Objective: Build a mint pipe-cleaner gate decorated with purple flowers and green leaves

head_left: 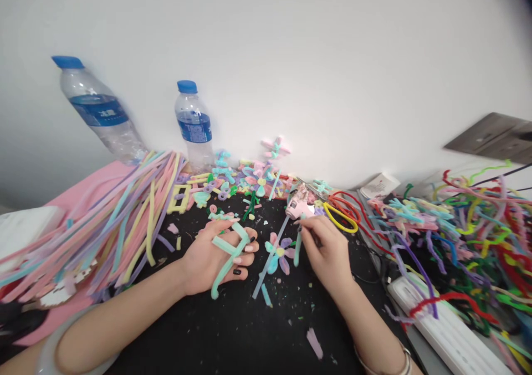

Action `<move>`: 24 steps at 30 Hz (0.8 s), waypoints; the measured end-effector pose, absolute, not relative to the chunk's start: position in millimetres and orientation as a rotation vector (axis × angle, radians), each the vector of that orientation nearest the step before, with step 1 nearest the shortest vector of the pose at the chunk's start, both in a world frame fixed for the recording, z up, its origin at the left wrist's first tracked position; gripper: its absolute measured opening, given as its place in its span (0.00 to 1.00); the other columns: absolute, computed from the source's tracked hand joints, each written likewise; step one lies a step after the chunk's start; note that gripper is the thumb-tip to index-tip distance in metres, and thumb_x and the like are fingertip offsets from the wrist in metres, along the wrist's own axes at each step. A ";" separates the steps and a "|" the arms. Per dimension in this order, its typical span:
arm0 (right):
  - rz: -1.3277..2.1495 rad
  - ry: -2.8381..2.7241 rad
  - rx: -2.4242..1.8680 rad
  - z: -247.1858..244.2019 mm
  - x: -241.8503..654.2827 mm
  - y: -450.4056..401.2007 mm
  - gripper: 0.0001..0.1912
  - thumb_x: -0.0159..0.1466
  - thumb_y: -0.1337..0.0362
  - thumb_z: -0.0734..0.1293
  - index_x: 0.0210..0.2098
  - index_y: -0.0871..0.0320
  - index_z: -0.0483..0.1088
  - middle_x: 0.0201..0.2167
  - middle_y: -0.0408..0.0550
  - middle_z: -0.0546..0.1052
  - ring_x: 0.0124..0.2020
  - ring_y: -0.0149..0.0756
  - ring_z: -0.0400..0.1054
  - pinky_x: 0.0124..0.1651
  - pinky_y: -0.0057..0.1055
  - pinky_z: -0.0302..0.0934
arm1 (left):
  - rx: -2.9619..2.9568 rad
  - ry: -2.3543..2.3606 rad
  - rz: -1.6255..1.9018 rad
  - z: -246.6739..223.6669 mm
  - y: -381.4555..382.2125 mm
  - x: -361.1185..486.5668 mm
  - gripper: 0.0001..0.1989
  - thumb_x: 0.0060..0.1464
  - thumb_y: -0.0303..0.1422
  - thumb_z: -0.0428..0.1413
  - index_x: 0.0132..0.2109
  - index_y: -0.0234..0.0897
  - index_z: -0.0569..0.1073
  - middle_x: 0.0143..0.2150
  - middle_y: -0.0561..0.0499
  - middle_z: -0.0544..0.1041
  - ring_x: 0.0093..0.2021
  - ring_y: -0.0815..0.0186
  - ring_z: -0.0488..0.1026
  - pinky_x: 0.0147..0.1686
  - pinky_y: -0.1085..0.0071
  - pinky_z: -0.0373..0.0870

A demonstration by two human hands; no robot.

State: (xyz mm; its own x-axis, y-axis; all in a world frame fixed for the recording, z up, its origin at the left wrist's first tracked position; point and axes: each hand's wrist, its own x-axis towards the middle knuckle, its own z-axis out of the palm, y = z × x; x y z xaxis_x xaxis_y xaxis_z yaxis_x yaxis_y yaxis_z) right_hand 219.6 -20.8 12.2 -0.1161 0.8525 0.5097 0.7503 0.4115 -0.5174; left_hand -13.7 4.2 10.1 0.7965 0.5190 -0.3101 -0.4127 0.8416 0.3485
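Observation:
My left hand (224, 253), palm up with fingers curled, holds a mint-green piece (229, 261) made of joined pipe-cleaner lengths. My right hand (322, 247) has its thumb and forefinger pinched at the top of a short green strip (297, 247). Just beyond those fingertips lies a pink glue gun (296, 207), and a pale glue stick (271, 257) extends from it toward me. Between my hands, a pastel flower (280, 253) with pink, purple and blue petals rests on the black surface (249, 336).
Long pastel strips (137, 214) spread at the left. Two plastic bottles (102, 109) (194, 123) stand by the wall, behind small fuzzy pieces (257, 178). At the right are a white power strip (444, 330), tangled pipe cleaners (490, 242) and a yellow loop (341, 218).

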 end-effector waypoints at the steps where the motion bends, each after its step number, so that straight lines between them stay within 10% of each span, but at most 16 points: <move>1: 0.096 -1.850 -1.386 11.3 223.9 -18.4 0.07 0.63 0.70 0.60 0.35 0.59 0.70 0.33 0.49 0.72 0.35 0.36 0.66 0.37 0.32 0.59 | 0.272 0.421 0.513 10.3 4.3 -13.5 0.17 0.55 0.42 0.45 0.37 0.31 0.69 0.32 0.49 0.60 0.24 0.71 0.55 0.24 0.75 0.57; 24: 1.300 -1.131 -1.113 3.3 189.5 -34.4 0.09 0.52 0.65 0.73 0.34 0.57 0.74 0.28 0.44 0.74 0.29 0.32 0.68 0.33 0.28 0.63 | 0.972 0.755 0.518 -1.7 -1.2 -3.7 0.21 0.58 0.45 0.47 0.24 0.34 0.66 0.17 0.57 0.56 0.17 0.74 0.50 0.18 0.76 0.53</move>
State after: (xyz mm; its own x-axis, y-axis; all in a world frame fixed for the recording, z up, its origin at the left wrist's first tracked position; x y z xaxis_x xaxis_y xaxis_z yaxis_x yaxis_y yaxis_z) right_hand 189.5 -34.4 3.3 -0.0319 0.9994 -0.0137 -0.1248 -0.0176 -0.9920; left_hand -3.7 -1.2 -1.7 0.6397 0.6928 -0.3329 -0.0618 0.4781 0.8762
